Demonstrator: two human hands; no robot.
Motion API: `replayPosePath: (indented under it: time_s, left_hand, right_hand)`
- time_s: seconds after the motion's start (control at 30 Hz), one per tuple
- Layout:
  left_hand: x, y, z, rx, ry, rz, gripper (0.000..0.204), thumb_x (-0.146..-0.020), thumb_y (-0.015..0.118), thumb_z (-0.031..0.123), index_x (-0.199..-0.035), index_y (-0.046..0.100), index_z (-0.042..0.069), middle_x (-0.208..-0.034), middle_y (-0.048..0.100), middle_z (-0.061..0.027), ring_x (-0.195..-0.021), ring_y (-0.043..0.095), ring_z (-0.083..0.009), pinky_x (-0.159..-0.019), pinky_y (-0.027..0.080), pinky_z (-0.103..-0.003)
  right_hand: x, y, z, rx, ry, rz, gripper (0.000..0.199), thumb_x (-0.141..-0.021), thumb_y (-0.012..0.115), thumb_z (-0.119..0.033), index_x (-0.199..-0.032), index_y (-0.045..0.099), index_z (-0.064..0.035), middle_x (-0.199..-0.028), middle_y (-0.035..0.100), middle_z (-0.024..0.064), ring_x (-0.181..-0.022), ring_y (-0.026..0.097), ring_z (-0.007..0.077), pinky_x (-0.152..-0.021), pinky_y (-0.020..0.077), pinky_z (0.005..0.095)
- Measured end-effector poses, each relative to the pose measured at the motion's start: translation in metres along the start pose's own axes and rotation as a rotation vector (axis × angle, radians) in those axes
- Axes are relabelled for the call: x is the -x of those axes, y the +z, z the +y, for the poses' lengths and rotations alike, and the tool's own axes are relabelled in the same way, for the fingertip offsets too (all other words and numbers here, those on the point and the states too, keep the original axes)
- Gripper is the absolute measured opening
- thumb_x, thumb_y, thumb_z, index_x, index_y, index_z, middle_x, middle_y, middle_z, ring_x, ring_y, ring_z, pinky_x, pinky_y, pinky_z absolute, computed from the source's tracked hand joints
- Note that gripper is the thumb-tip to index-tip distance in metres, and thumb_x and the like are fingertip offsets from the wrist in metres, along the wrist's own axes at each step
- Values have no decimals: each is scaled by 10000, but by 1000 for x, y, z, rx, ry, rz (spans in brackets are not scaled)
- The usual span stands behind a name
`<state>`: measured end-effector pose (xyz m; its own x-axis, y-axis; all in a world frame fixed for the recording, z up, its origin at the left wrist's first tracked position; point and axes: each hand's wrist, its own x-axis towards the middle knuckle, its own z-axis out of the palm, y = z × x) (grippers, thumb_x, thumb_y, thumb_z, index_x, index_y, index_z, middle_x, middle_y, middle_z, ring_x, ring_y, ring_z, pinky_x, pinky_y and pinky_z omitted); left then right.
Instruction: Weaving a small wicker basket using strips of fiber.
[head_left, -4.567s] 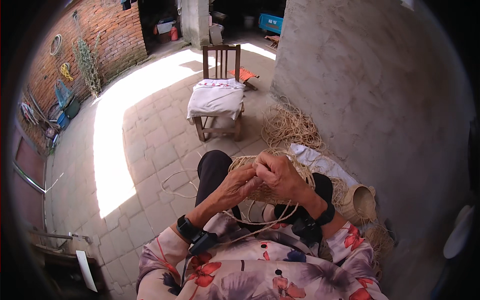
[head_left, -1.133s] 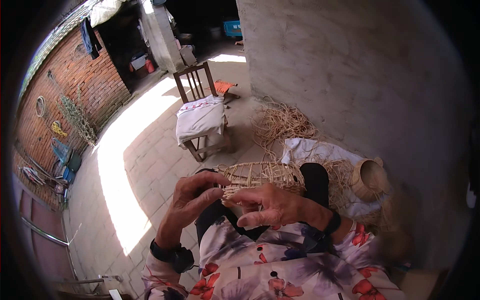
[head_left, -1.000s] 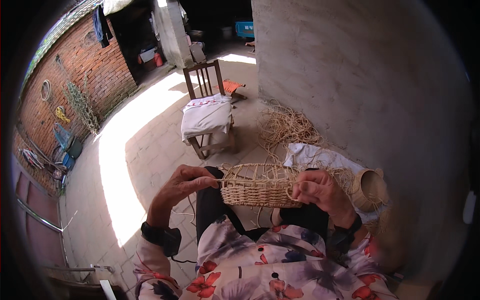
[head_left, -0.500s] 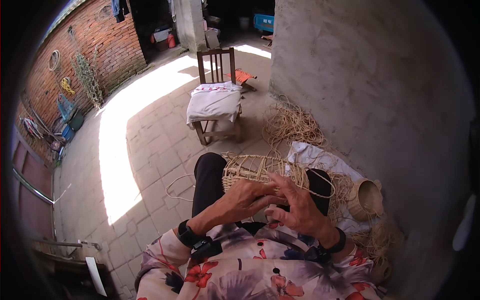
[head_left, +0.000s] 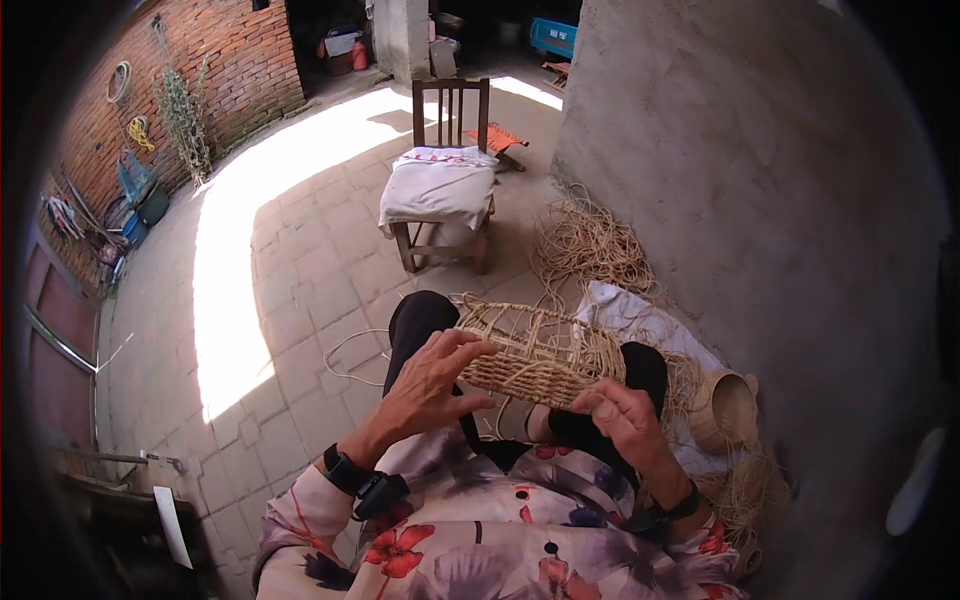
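Observation:
A half-woven straw basket lies across my lap, with a tight weave along its near side and open, looser strands on the far side. My left hand is at its left end, fingers stretched and thumb apart, the fingertips near or on the woven edge. At the basket's lower right corner, my right hand has thumb and fingers pressed together in a pinch; whatever is between them is too small to tell. A loose straw cord loops out past my left knee.
A heap of straw cord lies on the paving by the grey wall. A white sheet and a small round woven basket sit to my right. Ahead stand a wooden chair with a white cloth and an orange folding stool.
My hands, together over the basket before, have moved apart: the left to its left end, the right to its lower right corner. The basket now tilts down to the right, its woven side uncovered.

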<state>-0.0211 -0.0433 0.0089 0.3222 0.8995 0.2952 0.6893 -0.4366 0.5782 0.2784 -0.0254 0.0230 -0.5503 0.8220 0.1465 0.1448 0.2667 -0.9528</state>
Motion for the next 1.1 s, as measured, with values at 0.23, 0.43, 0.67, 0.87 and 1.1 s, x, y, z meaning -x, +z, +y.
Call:
replayPosePath:
  time_s: [0.23, 0.43, 0.67, 0.87, 1.1]
  left_hand:
    - [-4, 24, -38, -192, -57, 2, 941, -587, 866, 261, -1408, 432, 109, -1374, 504, -121, -1148, 503, -319, -971, 424, -431]
    - [-1, 27, -43, -192, -19, 26, 816, -590, 873, 277, -1306, 510, 128, -1271, 562, -73, -1082, 516, -283, -896, 419, -402]
    - [10, 31, -20, -181, 57, 130, 740, -565, 891, 251, -1226, 574, 149, -1185, 569, -46, -992, 523, -282, -873, 445, -401]
    - [36, 26, -31, -184, 34, 248, 986, -567, 902, 273, -1423, 433, 133, -1422, 441, -121, -1233, 465, -347, -1016, 396, -451]
    - [20, 10, -64, -221, -27, 74, 984, -590, 878, 333, -1435, 424, 117, -1446, 450, -122, -1305, 437, -317, -1091, 318, -450]
  right_hand:
    - [-97, -42, 85, 291, -151, 482, 321, -1023, 497, -280, -945, 640, -3, -659, 550, 11, -631, 522, 81, -599, 412, 248]
    - [-115, -27, 84, 202, 103, 131, 327, -1006, 494, -298, -932, 646, -18, -596, 530, 17, -530, 504, 96, -518, 418, 278]
    - [-102, -38, 58, 160, 178, 77, 306, -1009, 513, -291, -914, 653, -36, -555, 476, -26, -488, 449, 52, -481, 375, 237]
    - [-77, -53, 60, 237, 49, 68, 314, -1004, 545, -297, -916, 693, -35, -599, 462, -51, -567, 426, 39, -534, 379, 248]
    - [-78, -52, 54, 188, 78, -13, 305, -1011, 551, -275, -928, 679, -11, -747, 580, -35, -723, 510, 53, -664, 438, 245]
